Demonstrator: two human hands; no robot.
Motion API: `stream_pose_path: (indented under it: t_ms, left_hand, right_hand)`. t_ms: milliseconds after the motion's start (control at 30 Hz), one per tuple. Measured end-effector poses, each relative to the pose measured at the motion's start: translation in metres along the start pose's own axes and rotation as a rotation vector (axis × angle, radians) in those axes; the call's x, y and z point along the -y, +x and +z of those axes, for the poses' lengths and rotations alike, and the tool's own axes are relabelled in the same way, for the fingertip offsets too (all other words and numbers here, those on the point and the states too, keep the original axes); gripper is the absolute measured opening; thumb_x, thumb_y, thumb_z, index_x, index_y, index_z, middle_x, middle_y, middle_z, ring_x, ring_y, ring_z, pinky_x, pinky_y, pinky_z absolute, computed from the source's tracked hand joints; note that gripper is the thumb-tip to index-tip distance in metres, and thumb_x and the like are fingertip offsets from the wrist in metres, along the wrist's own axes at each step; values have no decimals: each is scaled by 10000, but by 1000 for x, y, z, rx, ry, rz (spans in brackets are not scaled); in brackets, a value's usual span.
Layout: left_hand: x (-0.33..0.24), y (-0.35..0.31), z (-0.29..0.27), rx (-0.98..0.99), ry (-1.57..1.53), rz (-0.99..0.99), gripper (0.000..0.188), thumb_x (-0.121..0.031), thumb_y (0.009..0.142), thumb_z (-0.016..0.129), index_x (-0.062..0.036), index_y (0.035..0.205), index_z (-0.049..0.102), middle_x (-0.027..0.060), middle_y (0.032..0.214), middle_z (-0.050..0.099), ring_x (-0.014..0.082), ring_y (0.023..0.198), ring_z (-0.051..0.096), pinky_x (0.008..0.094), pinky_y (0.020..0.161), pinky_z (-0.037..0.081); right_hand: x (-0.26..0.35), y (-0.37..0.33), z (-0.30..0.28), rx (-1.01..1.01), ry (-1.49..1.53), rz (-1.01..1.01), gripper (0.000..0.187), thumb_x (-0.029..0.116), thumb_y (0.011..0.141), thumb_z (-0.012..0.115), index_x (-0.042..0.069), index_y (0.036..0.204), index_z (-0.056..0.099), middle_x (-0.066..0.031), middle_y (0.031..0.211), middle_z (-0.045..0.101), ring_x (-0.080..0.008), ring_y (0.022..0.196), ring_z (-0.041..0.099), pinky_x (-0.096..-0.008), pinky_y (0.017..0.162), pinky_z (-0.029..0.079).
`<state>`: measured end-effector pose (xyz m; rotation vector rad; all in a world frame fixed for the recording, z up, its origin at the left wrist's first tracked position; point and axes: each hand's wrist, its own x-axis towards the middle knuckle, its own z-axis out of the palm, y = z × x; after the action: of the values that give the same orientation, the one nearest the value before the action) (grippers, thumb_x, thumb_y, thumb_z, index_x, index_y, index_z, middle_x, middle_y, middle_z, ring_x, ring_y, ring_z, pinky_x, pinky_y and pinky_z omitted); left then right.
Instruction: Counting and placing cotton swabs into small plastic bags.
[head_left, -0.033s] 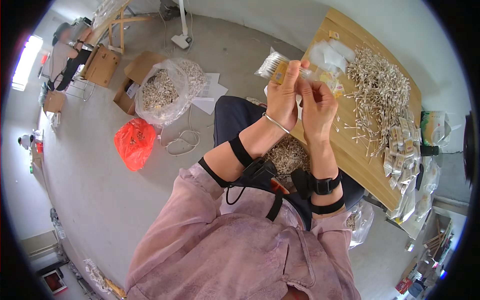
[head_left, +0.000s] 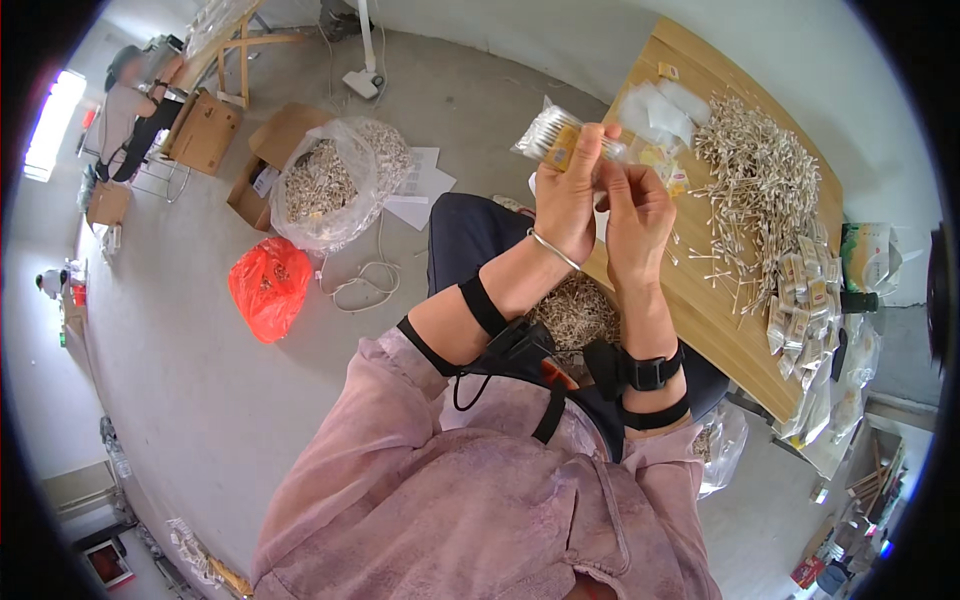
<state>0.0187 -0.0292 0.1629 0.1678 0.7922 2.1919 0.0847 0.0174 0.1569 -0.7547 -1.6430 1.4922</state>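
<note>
A small clear packet of cotton swabs (head_left: 541, 131) with a yellow label is gripped in my left hand (head_left: 566, 205), thumb pressed over its face. The white tips point up and left. Close beside it, my right hand (head_left: 638, 215) is closed in a pinch at the packet's right end; the fingertips partly hide what they grip. On the wooden table (head_left: 690, 50), to the right of my hands, lies a large heap of loose cotton swabs (head_left: 750, 170). Clear plastic bags (head_left: 655, 112) and yellow labels (head_left: 676, 180) lie between that heap and my hands.
Filled swab packets (head_left: 805, 305) pile up at the table's right edge. More loose swabs (head_left: 578, 318) sit at my lap. Leftward on the floor are a bag of swabs (head_left: 325, 222), a cardboard box (head_left: 248, 195), a red bag (head_left: 268, 290) and a cable. Another person (head_left: 125, 120) sits far left.
</note>
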Motion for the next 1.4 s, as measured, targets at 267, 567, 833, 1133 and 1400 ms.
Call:
stream_pose_path:
  t_ms: [267, 567, 833, 1133, 1400]
  left_hand:
    - [11, -6, 7, -5, 51, 155, 284, -301, 868, 640, -60, 1012, 600, 40, 1095, 601, 79, 785, 559, 232, 647, 485]
    - [18, -7, 2, -58, 30, 74, 329, -338, 859, 646, -75, 1054, 613, -23, 931, 606, 58, 758, 534, 213, 628, 453]
    - [38, 20, -35, 34, 93, 104, 477, -211, 792, 734, -43, 1185, 523, 33, 1022, 601, 99, 895, 557, 247, 756, 461]
    - [22, 16, -47, 414, 951, 138, 437, -141, 684, 780, -40, 1068, 597, 114, 1045, 624, 223, 939, 601, 304, 804, 468]
    - [52, 16, -77, 314, 1046, 152, 227, -75, 739, 716, -34, 940, 618, 50, 786, 622, 113, 739, 569, 260, 677, 464]
  right_hand:
    - [1, -3, 17, -143, 410, 18, 171, 144, 902, 596, -25, 917, 577, -42, 785, 611, -68, 695, 534, -209, 614, 453]
    - [-15, 3, 8, -126, 218, 60, 163, 158, 911, 585, -3, 937, 584, -17, 789, 601, -60, 690, 521, -198, 581, 440]
    - [-25, 19, -30, -118, -185, -110, 126, 134, 898, 590, 10, 912, 573, -4, 753, 561, -80, 640, 499, -223, 551, 414]
    - [-7, 22, -63, 333, -634, -465, 94, 102, 868, 587, 14, 881, 557, -103, 758, 550, -215, 650, 525, -328, 604, 434]
    - [-38, 11, -82, 385, -473, -139, 299, 40, 754, 705, -6, 1033, 607, -106, 930, 634, -186, 823, 605, -306, 720, 484]
